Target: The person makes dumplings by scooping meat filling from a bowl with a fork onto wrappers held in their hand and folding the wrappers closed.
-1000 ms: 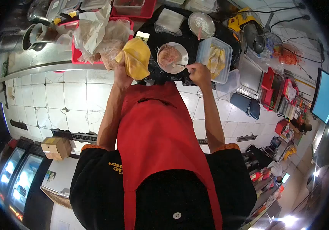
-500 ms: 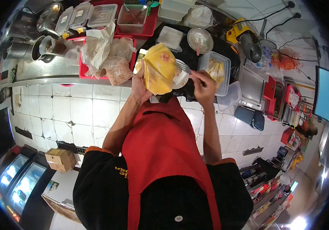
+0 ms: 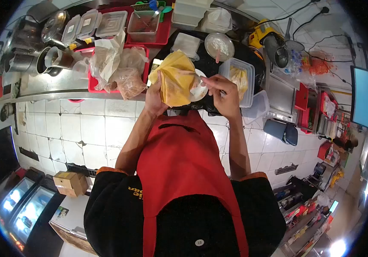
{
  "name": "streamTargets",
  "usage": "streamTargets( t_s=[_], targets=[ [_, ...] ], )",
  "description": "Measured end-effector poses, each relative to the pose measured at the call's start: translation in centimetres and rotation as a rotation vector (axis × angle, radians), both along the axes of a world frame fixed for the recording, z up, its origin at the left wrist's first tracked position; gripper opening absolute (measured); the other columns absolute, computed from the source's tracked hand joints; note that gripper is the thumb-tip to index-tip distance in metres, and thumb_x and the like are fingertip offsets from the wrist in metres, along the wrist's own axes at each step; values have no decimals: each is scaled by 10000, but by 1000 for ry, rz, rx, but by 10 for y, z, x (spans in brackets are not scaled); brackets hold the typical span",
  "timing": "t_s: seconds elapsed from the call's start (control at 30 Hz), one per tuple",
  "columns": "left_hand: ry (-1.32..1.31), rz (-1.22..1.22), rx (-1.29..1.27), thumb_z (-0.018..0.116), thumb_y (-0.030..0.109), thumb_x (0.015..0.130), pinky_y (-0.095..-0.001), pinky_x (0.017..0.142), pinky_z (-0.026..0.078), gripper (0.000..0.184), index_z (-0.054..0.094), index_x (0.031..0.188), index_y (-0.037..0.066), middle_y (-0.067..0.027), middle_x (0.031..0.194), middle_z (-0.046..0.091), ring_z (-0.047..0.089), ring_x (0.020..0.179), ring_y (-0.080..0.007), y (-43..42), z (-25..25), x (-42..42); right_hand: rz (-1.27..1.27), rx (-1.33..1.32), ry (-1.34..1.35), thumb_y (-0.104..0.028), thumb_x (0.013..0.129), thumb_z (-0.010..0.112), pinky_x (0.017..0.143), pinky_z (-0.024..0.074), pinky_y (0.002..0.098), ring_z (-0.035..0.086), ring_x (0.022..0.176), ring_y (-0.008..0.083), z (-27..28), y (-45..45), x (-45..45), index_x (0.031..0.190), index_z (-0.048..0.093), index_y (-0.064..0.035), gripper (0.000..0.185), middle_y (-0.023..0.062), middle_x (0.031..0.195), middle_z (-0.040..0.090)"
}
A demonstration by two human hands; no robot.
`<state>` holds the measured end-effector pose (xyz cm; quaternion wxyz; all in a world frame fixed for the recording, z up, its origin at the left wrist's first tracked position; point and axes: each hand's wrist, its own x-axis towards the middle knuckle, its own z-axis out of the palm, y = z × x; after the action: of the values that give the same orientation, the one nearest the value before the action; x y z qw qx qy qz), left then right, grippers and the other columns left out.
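My left hand is closed around a yellow sheet of wrapper skin, held up above the counter. The sheet is creased, with folds gathering toward its right edge. My right hand is closed on a fork, fingertips pointing at that edge; the fork is mostly hidden by the fingers and the fold. Behind and below the wrapper, a white plate shows in part. To the right, a clear plastic tub holds more yellow wrappers. Beyond it stands a bowl of white stuff with a pinkish handle.
On the left, a red tray carries bags of pale filling. Behind are lidded containers and a tub with utensils. A clear lid lies at the counter's front right. A yellow appliance and cords stand farther right.
The wrapper's right side has folded inward, covering the pinkish filling patch seen before. My right hand has moved slightly left, and the fork's tines have gone from view.
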<state>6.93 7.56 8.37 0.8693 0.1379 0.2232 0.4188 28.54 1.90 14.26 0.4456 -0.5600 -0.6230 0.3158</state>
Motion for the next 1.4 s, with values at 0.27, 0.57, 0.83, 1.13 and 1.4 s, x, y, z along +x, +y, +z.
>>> streamTargets(
  t_s=[0.27,0.57,0.83,1.13,1.4],
  targets=[
    [-184,97,-103,331,490,1039,-493,1070,439,581,414,1414,54,-153,1383,530,544,1254,-314,15,-3,-14,-48,-81,225,51,916,586,665,442,200,567,756,83,-22,-15,16,1093,690,23,207,68,914,668],
    [88,-127,-100,384,402,1052,-392,923,538,484,446,1365,38,-125,1231,611,646,1057,-246,-3,-32,16,-113,25,-175,-79,773,798,643,443,252,545,711,137,-16,8,-40,936,623,-23,245,59,951,603],
    [-116,147,-60,361,448,1038,-467,1000,491,534,469,1372,45,-135,1332,569,595,1168,-292,28,-75,-50,110,-198,140,-30,854,691,608,447,238,563,679,131,-67,-19,-22,1117,719,-44,264,79,952,695],
    [-169,288,-27,329,417,1056,-441,1000,497,505,463,1377,50,-120,1318,575,592,1175,-277,29,-77,-86,-185,-412,-741,-109,782,647,793,540,453,678,900,338,-189,-23,16,961,767,-200,234,118,958,701],
    [-82,298,-108,354,401,1055,-419,982,513,464,487,1353,72,-94,1291,594,607,1151,-258,19,-77,-78,-125,-438,-754,-102,775,654,799,546,449,677,912,339,-179,-18,15,943,772,-194,226,114,1004,706]
  ],
)
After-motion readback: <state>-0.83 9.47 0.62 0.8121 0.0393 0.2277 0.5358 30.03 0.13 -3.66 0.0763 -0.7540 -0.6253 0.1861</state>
